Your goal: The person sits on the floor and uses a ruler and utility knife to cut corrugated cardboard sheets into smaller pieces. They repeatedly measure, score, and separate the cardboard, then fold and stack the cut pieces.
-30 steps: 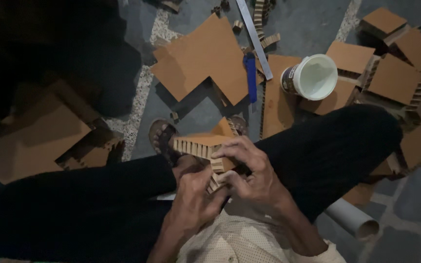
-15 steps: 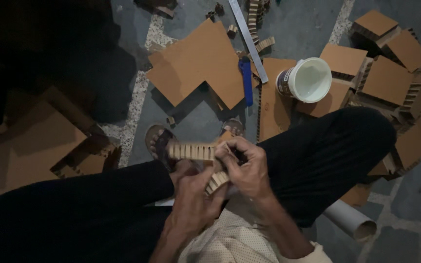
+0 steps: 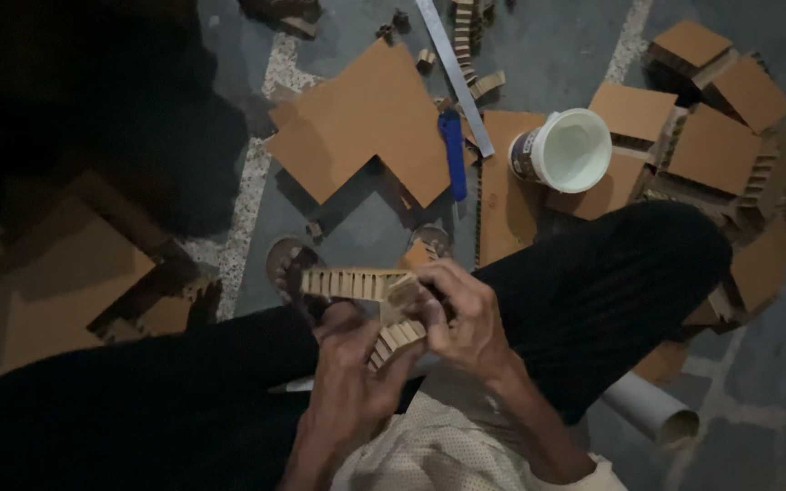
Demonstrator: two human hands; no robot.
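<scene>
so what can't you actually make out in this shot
- Head view: where the left hand and right hand grip the corrugated cardboard piece, the fingers cover its middle.
- Upper left floor is lost in dark shadow.
- White tub: its contents cannot be told.
- Cardboard tube is partly hidden behind the leg.
- Metal ruler is cut off by the top edge.

floor (image 3: 557, 55): grey stone slabs, pale speckled joints | light: dim, left side in shadow

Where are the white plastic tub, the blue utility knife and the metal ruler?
White plastic tub (image 3: 573, 150), head view, inside bottom.
Blue utility knife (image 3: 453, 155), head view, mid handle.
Metal ruler (image 3: 452, 62), head view, mid blade.
</scene>
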